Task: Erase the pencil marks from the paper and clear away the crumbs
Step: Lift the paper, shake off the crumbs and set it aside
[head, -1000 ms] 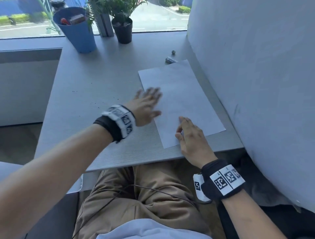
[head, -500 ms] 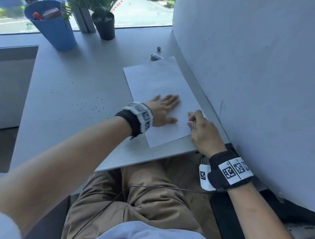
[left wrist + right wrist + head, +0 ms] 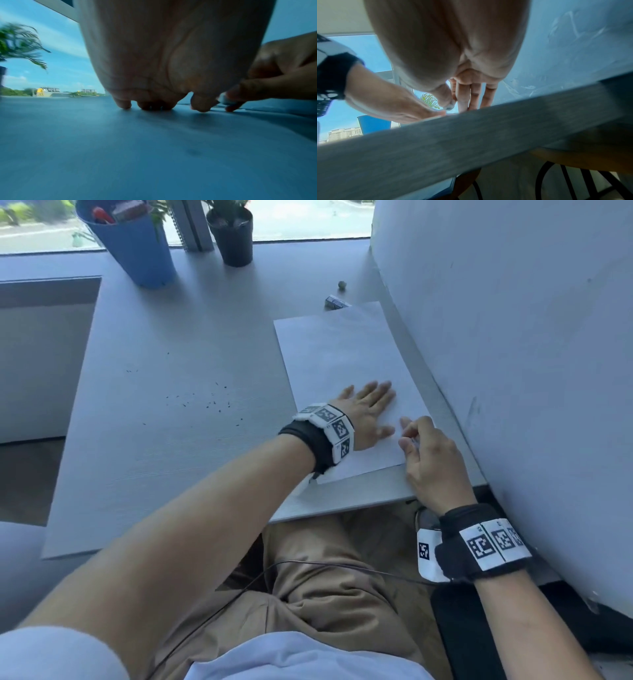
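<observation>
White paper point(image 3: 342, 364) lies flat on the grey desk point(image 3: 171, 344), right side of it, long edge running close along the pale curved wall point(image 3: 513, 337); near corner close to the desk's front edge. No pencil marks legible on the sheet at this resolution

Left hand point(image 3: 368, 414) palm-down on the near part of the paper, fingers straight and spread, pressing the sheet; left wrist view shows fingertips point(image 3: 122, 104) touching the surface

Right hand point(image 3: 428, 453) just beside the left thumb, at the paper's near right edge, fingers curled, thumb and forefinger pinching a small whitish eraser point(image 3: 226, 99); same piece shows in right wrist view point(image 3: 449, 106) between thumb and fingers, tip down near the sheet. Cannot tell if it actually touches the paper

Dark crumbs point(image 3: 212, 404) scattered on bare desk well left of the paper, a few more further left point(image 3: 132, 370)

Beyond the paper's far right corner: a small wrapped block point(image 3: 335, 302) touching or just beside the sheet edge, and a small round grey ball point(image 3: 341, 284) a bit further back

Far end of desk by the window: blue pot point(image 3: 137, 244) with red and other items inside, black plant pot point(image 3: 231, 234) right of it

Both wrists carry black bands with printed marker tags; a thin cable runs across tan trousers below the desk edge
</observation>
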